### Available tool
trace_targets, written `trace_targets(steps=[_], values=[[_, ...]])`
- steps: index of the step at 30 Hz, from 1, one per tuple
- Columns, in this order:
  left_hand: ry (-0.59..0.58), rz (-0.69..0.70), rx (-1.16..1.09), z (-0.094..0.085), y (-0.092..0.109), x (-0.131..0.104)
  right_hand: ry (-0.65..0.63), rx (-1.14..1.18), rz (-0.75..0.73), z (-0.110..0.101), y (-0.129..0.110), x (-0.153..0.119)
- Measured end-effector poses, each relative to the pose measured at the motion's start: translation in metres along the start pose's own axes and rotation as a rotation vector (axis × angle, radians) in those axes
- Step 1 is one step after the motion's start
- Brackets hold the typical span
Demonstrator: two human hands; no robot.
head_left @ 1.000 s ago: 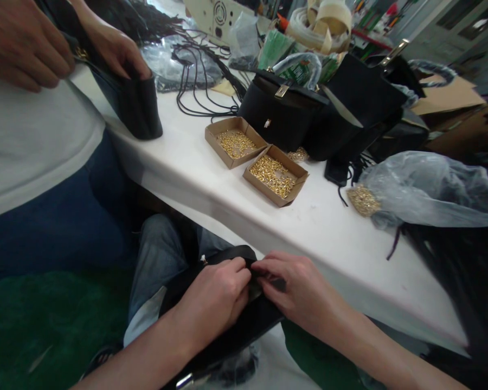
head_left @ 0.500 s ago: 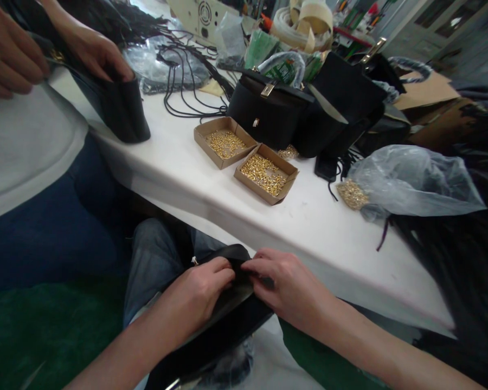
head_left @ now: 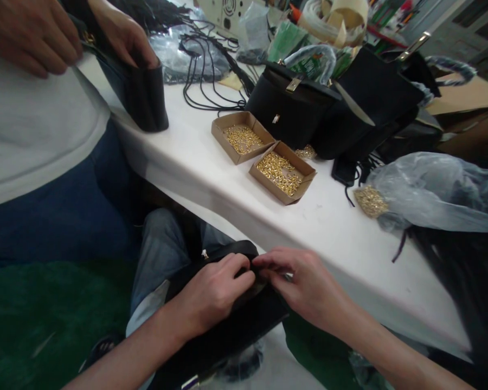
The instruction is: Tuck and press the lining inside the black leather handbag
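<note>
Closer together than half a second ago, the left hand and right hand have met at the mouth of the black bag on the lap; the view itself has shifted too. Clock directions run from this bag. Biggest comes the white-covered surface, from eleven to three o'clock. At eleven, a co-worker's hand reaches into a dark pouch. Near one stands a black handbag; at two lies a clear plastic bag. Two cardboard trays, between twelve and one, hold small gold pieces. The left hand is curled nearly closed on the bag's edge; the right pinches beside it with thumb and fingertips, leaving a gap behind them. Whether a small part sits between the fingertips, I cannot tell. The bag looks light, its body bendy yet firm along the rim, smooth and probably easy to scuff; it is best taken by the rim, with the fingers inside for support.
</note>
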State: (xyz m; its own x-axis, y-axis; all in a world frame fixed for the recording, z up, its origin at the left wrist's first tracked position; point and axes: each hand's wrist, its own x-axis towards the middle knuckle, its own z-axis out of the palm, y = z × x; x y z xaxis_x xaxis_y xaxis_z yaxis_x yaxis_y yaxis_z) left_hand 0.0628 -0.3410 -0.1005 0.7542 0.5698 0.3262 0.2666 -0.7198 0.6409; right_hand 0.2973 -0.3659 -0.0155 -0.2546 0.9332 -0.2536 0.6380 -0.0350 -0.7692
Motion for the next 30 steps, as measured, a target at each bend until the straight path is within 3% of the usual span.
trace_targets(steps=[12,21,23,26,30], values=[[0.222,-0.001,0.002,0.020,-0.004,0.003,0.093,0.035,0.088,0.002,-0.001,0.003],[0.317,0.052,-0.022,0.020,-0.013,0.008,0.218,0.006,0.029,-0.001,-0.001,0.008],[0.297,0.060,-0.073,0.019,-0.015,0.009,0.236,-0.014,0.023,-0.002,-0.002,0.009],[0.167,0.090,-0.201,0.012,-0.016,0.010,0.188,-0.033,0.041,-0.003,-0.006,0.008],[-0.021,0.119,-0.395,-0.017,-0.007,0.014,0.060,0.122,0.184,-0.004,-0.022,-0.004]])
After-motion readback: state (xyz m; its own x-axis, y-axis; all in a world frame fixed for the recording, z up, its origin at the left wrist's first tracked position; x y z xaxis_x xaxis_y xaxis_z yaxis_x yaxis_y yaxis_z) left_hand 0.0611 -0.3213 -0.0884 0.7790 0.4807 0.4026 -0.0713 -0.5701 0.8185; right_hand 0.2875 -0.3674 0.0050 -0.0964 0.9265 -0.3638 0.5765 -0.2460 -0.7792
